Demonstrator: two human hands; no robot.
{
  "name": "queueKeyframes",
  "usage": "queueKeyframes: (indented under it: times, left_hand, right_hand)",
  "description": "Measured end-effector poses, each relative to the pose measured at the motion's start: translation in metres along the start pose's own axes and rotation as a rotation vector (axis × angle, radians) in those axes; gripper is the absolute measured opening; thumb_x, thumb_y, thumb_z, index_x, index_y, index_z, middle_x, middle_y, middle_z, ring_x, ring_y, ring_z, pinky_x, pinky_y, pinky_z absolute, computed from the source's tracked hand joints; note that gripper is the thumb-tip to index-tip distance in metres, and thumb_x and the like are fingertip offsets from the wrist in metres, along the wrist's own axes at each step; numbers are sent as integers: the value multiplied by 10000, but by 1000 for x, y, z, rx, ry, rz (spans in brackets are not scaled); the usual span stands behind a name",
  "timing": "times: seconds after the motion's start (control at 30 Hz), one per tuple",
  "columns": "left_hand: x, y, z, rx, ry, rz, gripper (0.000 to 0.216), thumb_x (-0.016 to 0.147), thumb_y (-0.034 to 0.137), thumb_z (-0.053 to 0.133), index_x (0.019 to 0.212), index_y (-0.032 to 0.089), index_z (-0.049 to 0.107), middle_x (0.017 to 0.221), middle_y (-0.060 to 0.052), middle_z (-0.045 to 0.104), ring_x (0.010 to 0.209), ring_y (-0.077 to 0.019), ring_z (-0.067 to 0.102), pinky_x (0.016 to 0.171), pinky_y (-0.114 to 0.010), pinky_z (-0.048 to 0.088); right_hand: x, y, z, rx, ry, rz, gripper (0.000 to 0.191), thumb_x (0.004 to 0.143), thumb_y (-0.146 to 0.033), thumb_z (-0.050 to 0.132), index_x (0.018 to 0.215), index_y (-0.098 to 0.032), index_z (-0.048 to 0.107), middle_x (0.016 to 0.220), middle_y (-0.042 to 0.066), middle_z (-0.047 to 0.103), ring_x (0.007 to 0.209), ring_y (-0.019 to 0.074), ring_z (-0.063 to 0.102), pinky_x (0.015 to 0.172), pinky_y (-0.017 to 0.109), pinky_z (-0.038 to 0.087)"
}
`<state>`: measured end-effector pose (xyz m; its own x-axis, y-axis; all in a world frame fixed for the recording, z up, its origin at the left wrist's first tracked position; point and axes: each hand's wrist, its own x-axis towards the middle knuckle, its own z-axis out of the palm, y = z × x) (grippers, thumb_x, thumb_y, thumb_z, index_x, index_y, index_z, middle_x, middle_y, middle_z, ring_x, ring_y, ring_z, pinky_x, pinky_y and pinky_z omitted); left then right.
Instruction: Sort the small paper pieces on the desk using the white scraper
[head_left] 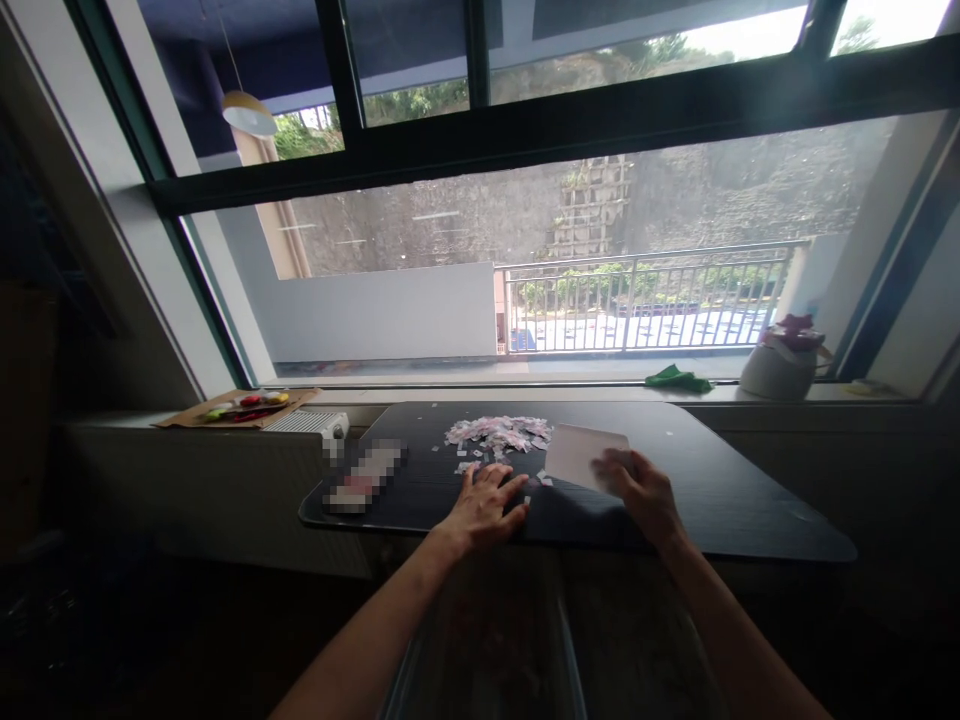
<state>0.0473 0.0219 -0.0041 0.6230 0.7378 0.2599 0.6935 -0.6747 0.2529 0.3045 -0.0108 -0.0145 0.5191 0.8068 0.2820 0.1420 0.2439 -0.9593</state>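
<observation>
My right hand (640, 487) grips a flat, pale card (585, 455) by its right side, holding it tilted over the dark table (735, 490). The card's left edge is close to a heap of small pale paper scraps (501, 433). In front of this heap, my left hand (487, 502) lies palm down with its fingers spread. A few loose scraps are around its fingertips, and some are scattered nearer the card. What lies under the left palm is hidden.
A blurred-out flat object (366, 478) lies at the table's left end. On the sill behind are a cardboard piece with colourful items (251, 402), a green cloth (679, 379) and a white pot-like container (780, 365). A radiator (225, 470) stands at left.
</observation>
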Motion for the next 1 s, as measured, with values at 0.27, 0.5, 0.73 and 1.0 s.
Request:
queueKeyframes:
  times: [0.27, 0.5, 0.73, 1.0]
  left_hand:
    - [1, 8, 3, -39, 71, -1, 380, 923, 432, 479, 1261, 314, 605, 1366, -59, 550, 1327, -286, 437, 1184, -593, 167]
    - [0, 4, 0, -88, 209, -67, 345, 937, 340, 407, 1130, 247, 678, 1174, -65, 645, 1173, -247, 534, 1148, -504, 289]
    - [-1, 6, 1, -117, 238, -31, 294, 891, 316, 472, 1036, 225, 711, 1090, -79, 668, 1114, -258, 563, 1130, -529, 294]
    - [-12, 4, 7, -71, 296, 304, 178, 769, 308, 644, 910, 227, 716, 972, -50, 675, 1129, -267, 555, 1171, -574, 183]
  right_hand:
    - [7, 0, 4, -125, -77, 75, 281, 930, -344, 602, 1141, -159, 620, 1082, 57, 670, 878, 176, 665, 755, 372, 570]
    - [11, -16, -1, -221, -98, 118, 236, 906, -317, 632, 1077, -154, 647, 1027, 45, 685, 838, 169, 665, 721, 350, 566]
    - [3, -21, -48, -154, -77, 185, 162, 689, -236, 665, 838, -210, 723, 707, 3, 749, 629, 201, 692, 564, 303, 540]
    - [8, -25, -44, -97, -259, 312, 147, 609, -188, 738, 754, -203, 725, 707, 23, 770, 631, 189, 711, 591, 279, 569]
